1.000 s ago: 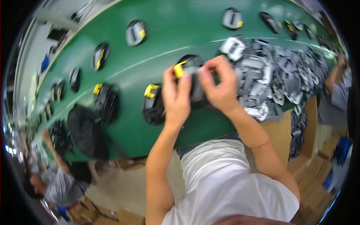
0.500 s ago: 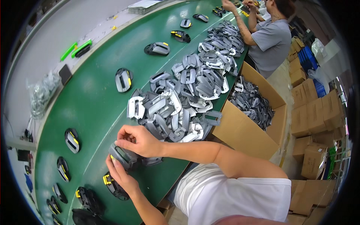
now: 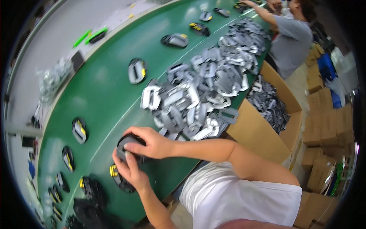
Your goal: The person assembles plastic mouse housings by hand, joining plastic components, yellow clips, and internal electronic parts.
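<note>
Over the near part of the green table, both hands grip a dark oval plastic housing point(image 3: 122, 149). My left hand point(image 3: 132, 172) closes on its near left side, thumb resting on the face. From the right, my right hand point(image 3: 157, 142) wraps its far edge, with the thumb pressed on top. Fingers hide much of the housing. Just below my left hand lies a black housing with a yellow part point(image 3: 122, 181). Beyond my right hand spreads a heap of grey plastic shells point(image 3: 198, 91), its near edge close to the wrist.
Grey-and-black housings with yellow parts point(image 3: 137, 71) stand spaced along the green table point(image 3: 103, 103). Dark pieces point(image 3: 90, 212) lie at the near left. An open cardboard box point(image 3: 263, 133) of grey parts adjoins the table's right edge. Another person point(image 3: 291, 38) works at the far right.
The held housing has been turned, so its grey face with the yellow piece no longer shows. My right hand has gone from fingertips on its top to a fuller grip. The whole view has shifted.
</note>
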A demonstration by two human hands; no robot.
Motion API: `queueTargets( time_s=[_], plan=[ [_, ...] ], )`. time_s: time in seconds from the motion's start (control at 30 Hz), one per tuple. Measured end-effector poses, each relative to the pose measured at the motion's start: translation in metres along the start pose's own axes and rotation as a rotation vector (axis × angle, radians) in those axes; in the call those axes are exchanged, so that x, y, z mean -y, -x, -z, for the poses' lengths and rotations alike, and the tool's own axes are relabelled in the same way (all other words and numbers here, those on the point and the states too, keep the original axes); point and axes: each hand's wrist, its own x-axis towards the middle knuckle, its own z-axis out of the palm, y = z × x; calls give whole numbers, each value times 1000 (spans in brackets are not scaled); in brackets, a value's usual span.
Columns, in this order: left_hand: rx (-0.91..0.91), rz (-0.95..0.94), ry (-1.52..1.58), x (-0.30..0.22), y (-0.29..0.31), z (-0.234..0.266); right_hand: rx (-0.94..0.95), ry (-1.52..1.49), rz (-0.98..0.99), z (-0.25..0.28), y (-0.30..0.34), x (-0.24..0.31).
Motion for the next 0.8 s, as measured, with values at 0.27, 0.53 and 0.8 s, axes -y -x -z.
queueTargets(
  time_s=[0.27, 0.53, 0.8],
  plan=[
    [15, 105, 137, 0, -8, 6, 77, -327, -140, 9, 1, -12],
    [-57, -273, -271, -7, -2, 8, 117, -266, -56, 3, 7, 1],
    [-102, -369, -430, -4, -3, 2, 69, -281, -137, 3, 12, 0]
  ],
)
